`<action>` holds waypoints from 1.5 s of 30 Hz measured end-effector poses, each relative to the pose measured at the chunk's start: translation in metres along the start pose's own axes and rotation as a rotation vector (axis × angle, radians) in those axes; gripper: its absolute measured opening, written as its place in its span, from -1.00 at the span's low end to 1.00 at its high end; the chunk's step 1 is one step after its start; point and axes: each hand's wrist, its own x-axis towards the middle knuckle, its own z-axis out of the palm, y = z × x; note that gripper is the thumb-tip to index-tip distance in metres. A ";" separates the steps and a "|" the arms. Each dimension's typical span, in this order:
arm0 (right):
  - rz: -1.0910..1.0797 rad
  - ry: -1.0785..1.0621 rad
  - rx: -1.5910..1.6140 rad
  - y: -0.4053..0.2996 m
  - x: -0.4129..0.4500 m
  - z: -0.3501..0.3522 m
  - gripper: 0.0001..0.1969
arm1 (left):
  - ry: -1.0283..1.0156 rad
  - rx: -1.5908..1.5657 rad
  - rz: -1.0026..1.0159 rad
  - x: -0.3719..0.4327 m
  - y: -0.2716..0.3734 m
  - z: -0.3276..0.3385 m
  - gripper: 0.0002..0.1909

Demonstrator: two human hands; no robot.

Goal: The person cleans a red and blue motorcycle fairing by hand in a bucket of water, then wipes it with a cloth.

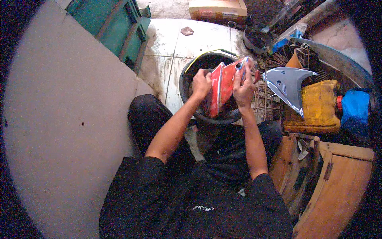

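Observation:
Both hands hold a red motorcycle body panel (228, 82) tilted over a black bucket (182, 80). My left hand (202, 82) grips its left edge, thumb and fingers around the rim. On the right side, my right hand (243, 89) has fingers spread along the panel, near a round hole. The panel has a pale ridge and whitish, worn patches along its edges. A small dark red piece (257, 76) shows just beyond my right hand; whether the hand touches it cannot be told. The bucket's yellow handle (195, 62) rests along its far rim, and its inside is mostly hidden.
A glossy grey body panel (288, 86) leans by a yellow jerrycan (319, 104) at right, near a blue container (355, 106). A brown sheet scrap (187, 31) lies on white floor tiles (206, 38). Wooden furniture (343, 176), a wall (68, 125) and a cardboard box (218, 10) stand around.

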 end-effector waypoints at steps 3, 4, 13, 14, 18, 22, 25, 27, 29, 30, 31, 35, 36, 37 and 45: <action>0.211 -0.181 0.099 -0.016 -0.006 -0.005 -0.54 | 0.027 -0.157 0.222 0.010 0.011 -0.006 -0.72; 0.166 -0.181 0.086 -0.014 -0.007 -0.004 -0.54 | -0.019 -0.144 0.268 0.011 0.019 -0.005 -0.72; -0.057 -0.222 0.009 -0.008 -0.015 0.004 -0.64 | 0.057 -0.161 0.237 0.016 0.037 -0.009 -0.69; -0.100 -0.197 0.020 -0.005 -0.018 0.005 -0.65 | 0.109 -0.083 0.243 0.013 0.041 -0.008 -0.71; -0.244 -0.070 0.096 -0.015 -0.012 0.017 -0.63 | 0.171 -0.130 0.155 0.027 0.029 -0.017 -0.72; -0.128 -0.013 0.084 -0.004 -0.020 0.011 -0.66 | 0.040 -0.083 0.143 -0.011 0.036 -0.008 -0.75; -0.121 -0.088 0.043 -0.018 -0.016 0.011 -0.67 | 0.225 -0.067 0.244 0.018 0.023 -0.011 -0.78; -0.140 -0.091 0.060 -0.021 -0.018 0.017 -0.67 | 0.284 -0.011 0.238 0.025 0.012 -0.013 -0.79; -0.180 -0.002 0.069 0.001 -0.019 0.015 -0.68 | 0.094 -0.188 0.205 0.007 0.029 -0.007 -0.79; -0.163 -0.002 0.047 0.000 -0.021 0.016 -0.68 | 0.042 -0.152 0.201 -0.004 0.037 -0.011 -0.78; -0.158 0.002 0.051 0.001 -0.020 0.018 -0.68 | 0.095 -0.160 0.228 -0.010 0.043 -0.009 -0.76; -0.198 -0.031 0.088 -0.017 -0.018 0.023 -0.65 | 0.314 -0.105 0.257 0.019 0.027 -0.018 -0.73; -0.197 -0.020 0.070 -0.011 -0.019 0.018 -0.62 | 0.206 -0.159 0.227 0.012 0.036 -0.013 -0.73; -0.203 -0.010 0.069 -0.009 -0.018 0.018 -0.59 | 0.113 -0.202 0.199 0.006 0.044 -0.017 -0.73; -0.193 -0.008 0.088 -0.005 -0.020 0.022 -0.48 | 0.090 -0.191 0.161 0.003 0.039 -0.018 -0.75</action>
